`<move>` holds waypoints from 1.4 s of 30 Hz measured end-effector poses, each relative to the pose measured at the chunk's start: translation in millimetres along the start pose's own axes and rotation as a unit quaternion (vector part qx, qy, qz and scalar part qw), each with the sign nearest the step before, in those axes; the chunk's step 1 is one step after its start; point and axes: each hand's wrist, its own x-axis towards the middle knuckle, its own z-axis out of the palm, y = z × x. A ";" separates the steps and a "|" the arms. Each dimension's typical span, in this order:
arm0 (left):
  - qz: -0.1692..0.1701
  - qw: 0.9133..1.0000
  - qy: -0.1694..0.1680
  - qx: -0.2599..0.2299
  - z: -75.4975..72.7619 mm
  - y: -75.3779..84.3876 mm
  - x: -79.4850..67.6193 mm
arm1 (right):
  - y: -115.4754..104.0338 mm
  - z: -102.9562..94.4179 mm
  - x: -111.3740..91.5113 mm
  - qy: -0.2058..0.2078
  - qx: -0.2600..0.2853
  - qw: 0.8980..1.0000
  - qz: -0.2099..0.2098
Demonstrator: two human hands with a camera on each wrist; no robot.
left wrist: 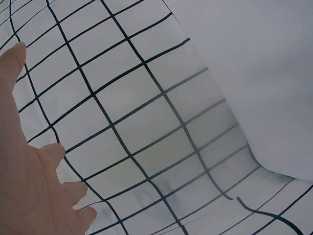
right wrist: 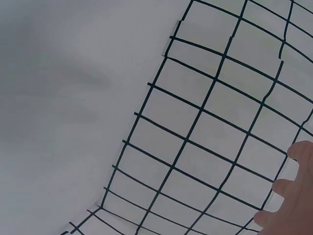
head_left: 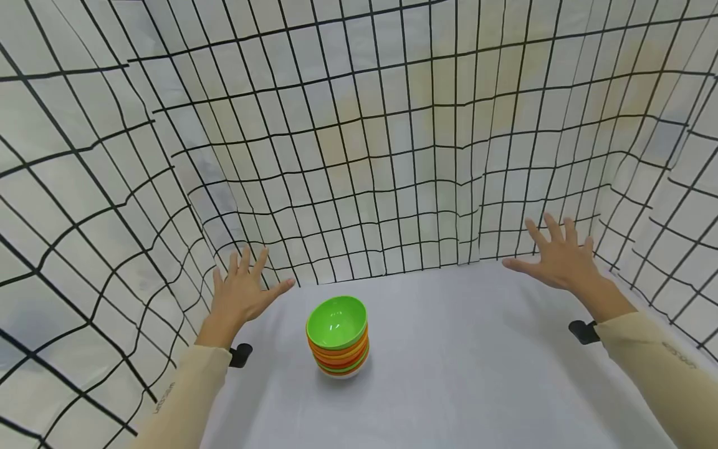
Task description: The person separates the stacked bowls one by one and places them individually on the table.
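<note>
A stack of nested bowls (head_left: 338,337) stands on the white table, left of the middle. The top bowl is bright green inside, with orange, red, green and white rims below it. My left hand (head_left: 240,296) is held above the table to the left of the stack, fingers spread and thumb pointing toward the bowls. Far to the right, my right hand (head_left: 561,257) hovers with its fingers spread too. Neither hand touches anything. In the left wrist view the left palm (left wrist: 34,191) shows at the left edge, and the right fingers (right wrist: 281,188) show at the right edge in the other wrist view.
White cloth walls with a black grid (head_left: 381,156) enclose the back and both sides of the white table (head_left: 449,374). The back wall meets the tabletop just behind the bowls. A small black wrist camera (head_left: 241,355) sits under the left wrist, another (head_left: 583,332) under the right.
</note>
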 end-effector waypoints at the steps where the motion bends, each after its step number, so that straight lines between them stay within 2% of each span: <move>1: 0.001 1.000 0.002 0.001 1.1 0.5 -1.9 | -0.6 1.3 -1.0 0.001 0.000 1.000 -0.001; 8: 0.006 1.000 0.017 -0.004 5.1 5.7 -20.3 | -12.9 6.4 -11.5 0.009 -0.014 1.000 -0.022; 15: 0.005 0.999 0.022 -0.027 7.2 11.7 -45.3 | -34.0 11.5 -27.6 -0.004 -0.005 0.999 -0.036; 20: 0.014 0.997 0.048 -0.051 11.8 13.7 -65.2 | -52.4 20.8 -38.8 -0.013 0.029 0.998 -0.053; 24: -0.001 0.994 0.045 -0.100 19.5 14.7 -79.0 | -75.3 27.9 -43.4 -0.014 0.072 0.994 -0.087; 28: -0.015 0.985 0.057 -0.163 34.0 15.3 -84.4 | -100.2 30.1 -48.2 -0.035 0.142 0.982 -0.119; 32: -0.015 0.970 0.096 -0.222 51.2 15.8 -85.4 | -122.0 36.2 -53.0 -0.073 0.233 0.961 -0.130; 35: -0.012 0.958 0.109 -0.264 61.5 18.2 -86.6 | -136.4 45.1 -55.0 -0.086 0.269 0.949 -0.141; 38: -0.010 0.949 0.103 -0.299 69.5 22.2 -86.7 | -151.1 53.7 -55.1 -0.087 0.293 0.939 -0.158; 42: -0.002 0.937 0.070 -0.341 80.2 29.1 -85.0 | -170.3 62.3 -53.6 -0.084 0.323 0.926 -0.177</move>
